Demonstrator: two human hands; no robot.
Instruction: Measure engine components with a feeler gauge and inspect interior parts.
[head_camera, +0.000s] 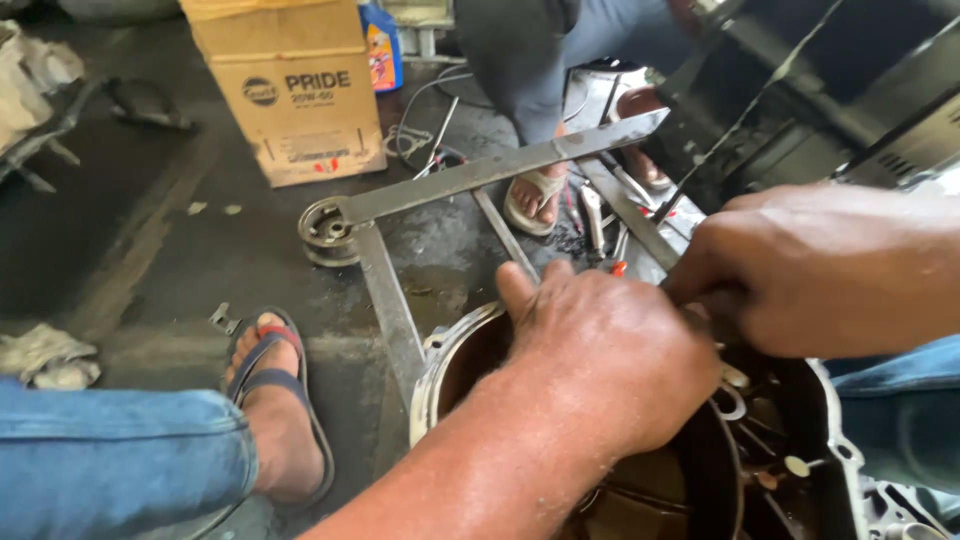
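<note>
Left hand inside round metal housing; right hand beside, fingers curled.

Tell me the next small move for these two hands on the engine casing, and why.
Probably steady first: the left hand lies pressed over the round metal housing, while the right hand pinches something small and hidden at its edge. Hold the housing firm, then ease that part gently.
</note>
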